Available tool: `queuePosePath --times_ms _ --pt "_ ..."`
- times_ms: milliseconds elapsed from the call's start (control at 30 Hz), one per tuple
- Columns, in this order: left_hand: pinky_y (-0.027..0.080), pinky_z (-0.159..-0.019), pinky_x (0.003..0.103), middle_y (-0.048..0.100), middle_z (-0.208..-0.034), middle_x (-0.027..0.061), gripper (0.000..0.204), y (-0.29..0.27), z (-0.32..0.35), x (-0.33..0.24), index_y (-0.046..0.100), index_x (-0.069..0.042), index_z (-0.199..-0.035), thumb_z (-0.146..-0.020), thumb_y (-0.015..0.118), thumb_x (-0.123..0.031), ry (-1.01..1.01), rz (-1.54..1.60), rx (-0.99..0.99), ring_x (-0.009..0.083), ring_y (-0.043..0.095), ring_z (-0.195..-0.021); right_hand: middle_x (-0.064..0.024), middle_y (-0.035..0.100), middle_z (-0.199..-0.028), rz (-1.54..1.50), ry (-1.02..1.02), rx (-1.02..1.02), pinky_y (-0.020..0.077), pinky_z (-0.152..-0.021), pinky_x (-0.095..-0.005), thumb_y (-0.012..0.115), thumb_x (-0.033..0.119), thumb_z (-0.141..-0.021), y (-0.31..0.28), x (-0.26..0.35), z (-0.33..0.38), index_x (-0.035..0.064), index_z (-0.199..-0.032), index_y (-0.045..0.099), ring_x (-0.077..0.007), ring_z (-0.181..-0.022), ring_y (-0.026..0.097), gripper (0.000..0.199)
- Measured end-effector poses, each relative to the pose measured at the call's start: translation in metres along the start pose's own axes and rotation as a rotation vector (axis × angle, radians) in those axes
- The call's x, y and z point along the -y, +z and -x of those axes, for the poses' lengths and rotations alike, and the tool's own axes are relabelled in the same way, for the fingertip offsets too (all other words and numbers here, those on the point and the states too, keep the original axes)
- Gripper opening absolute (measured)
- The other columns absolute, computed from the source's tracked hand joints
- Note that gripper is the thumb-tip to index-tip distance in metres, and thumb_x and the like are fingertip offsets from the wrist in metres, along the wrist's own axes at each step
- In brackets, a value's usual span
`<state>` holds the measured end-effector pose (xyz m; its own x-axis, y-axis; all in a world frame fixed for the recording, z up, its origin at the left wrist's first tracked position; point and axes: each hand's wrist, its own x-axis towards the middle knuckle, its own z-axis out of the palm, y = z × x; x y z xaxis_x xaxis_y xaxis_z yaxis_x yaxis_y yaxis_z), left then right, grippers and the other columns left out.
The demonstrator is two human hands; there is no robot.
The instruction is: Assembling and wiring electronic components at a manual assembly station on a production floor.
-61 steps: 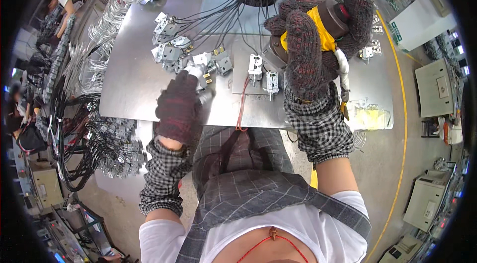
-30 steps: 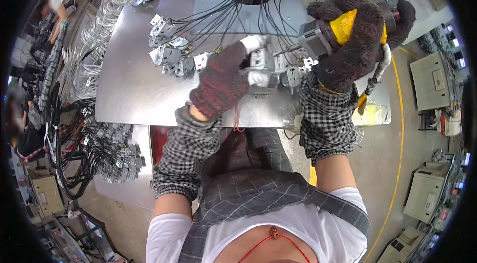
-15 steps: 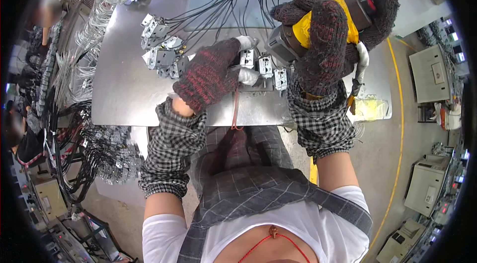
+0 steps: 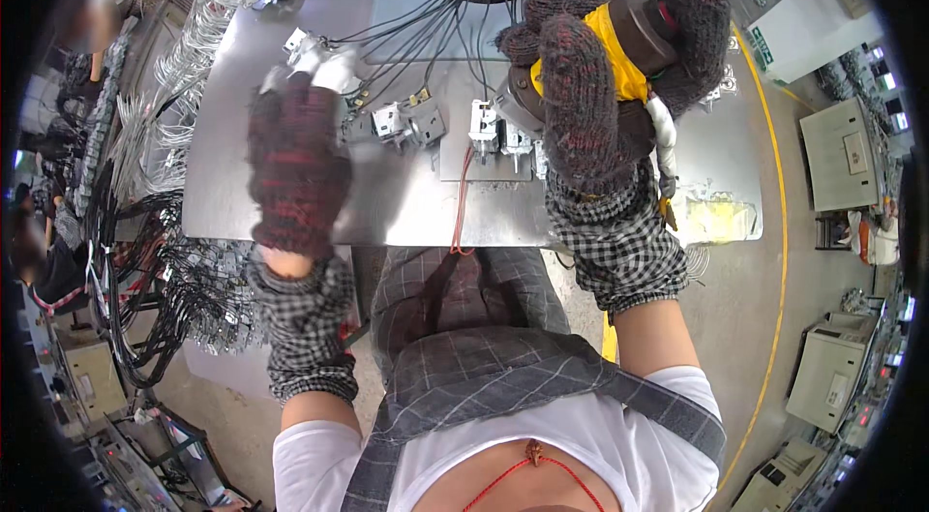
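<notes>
I stand at a metal worktable (image 4: 406,207). My right hand (image 4: 590,96), in a dark knit glove, grips a yellow and brown power screwdriver (image 4: 634,43) held over small metal switch parts (image 4: 498,130) on a raised plate. My left hand (image 4: 295,159), also gloved, reaches to the left side of the table and closes its fingertips on a white wired part (image 4: 324,67). More wired parts (image 4: 406,120) lie between the hands, joined by black cables (image 4: 435,18) that run to a hole at the table's far side.
Piles of wired metal parts (image 4: 184,270) hang off the table's left edge. A yellow cloth (image 4: 716,217) lies at the right edge. Another person (image 4: 92,38) works at far left. Grey machines (image 4: 847,154) stand on the floor to the right, beyond a yellow line.
My left hand has drawn away from the parts at the centre plate and swung left to the white wired part. My right hand keeps the screwdriver over the plate.
</notes>
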<state>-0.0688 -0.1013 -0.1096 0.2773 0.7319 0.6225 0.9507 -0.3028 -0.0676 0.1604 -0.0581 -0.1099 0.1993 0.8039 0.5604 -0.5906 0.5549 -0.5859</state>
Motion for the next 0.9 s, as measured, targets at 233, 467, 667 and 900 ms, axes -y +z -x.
queuePosePath --times_ms 233,467,667,900 --pt "0.053 -0.087 0.034 0.062 -0.121 0.0149 0.062 -0.015 0.005 0.005 0.051 -0.01 -0.135 -0.079 0.077 -0.018 -0.1 0.859 0.146 0.0264 0.064 -0.101 -0.0171 0.062 -0.107 -0.067 -0.073 0.013 0.0603 -0.067 -0.0351 0.062 0.028 -0.094 -0.002 -0.005 -0.005 0.0071 -0.141 0.038 -0.0233 -0.086 0.067 0.056" --pt "0.055 -0.071 0.03 0.064 -0.102 0.0098 0.055 0.045 0.011 -0.056 0.055 -0.002 -0.132 -0.081 0.074 -0.012 -0.042 1.183 -0.041 0.0189 0.065 -0.082 -0.0175 0.062 -0.11 0.057 -0.096 0.043 0.0594 -0.071 -0.0349 0.062 0.036 -0.093 -0.009 0.009 -0.013 0.0036 -0.132 0.045 -0.0249 -0.089 0.067 0.053" --pt "0.053 -0.066 0.032 0.067 -0.097 0.0124 0.055 0.046 -0.009 -0.056 0.062 -0.01 -0.124 -0.073 0.082 -0.017 -0.262 1.442 0.04 0.0215 0.067 -0.079 -0.0217 0.065 -0.09 0.278 -0.446 -0.005 0.0569 -0.052 -0.0346 0.061 0.013 -0.094 0.004 0.029 -0.029 0.0153 -0.142 0.028 -0.0235 -0.061 0.064 0.059" --pt "0.054 -0.069 0.031 0.065 -0.093 0.0109 0.056 0.039 -0.021 -0.063 0.061 -0.01 -0.128 -0.077 0.078 -0.027 -0.067 0.936 0.172 0.016 0.066 -0.084 -0.0231 0.065 -0.101 0.242 -0.528 0.146 0.0626 -0.06 -0.0389 0.065 0.028 -0.092 -0.019 0.028 -0.042 0.0067 -0.142 0.03 -0.0283 -0.074 0.069 0.064"
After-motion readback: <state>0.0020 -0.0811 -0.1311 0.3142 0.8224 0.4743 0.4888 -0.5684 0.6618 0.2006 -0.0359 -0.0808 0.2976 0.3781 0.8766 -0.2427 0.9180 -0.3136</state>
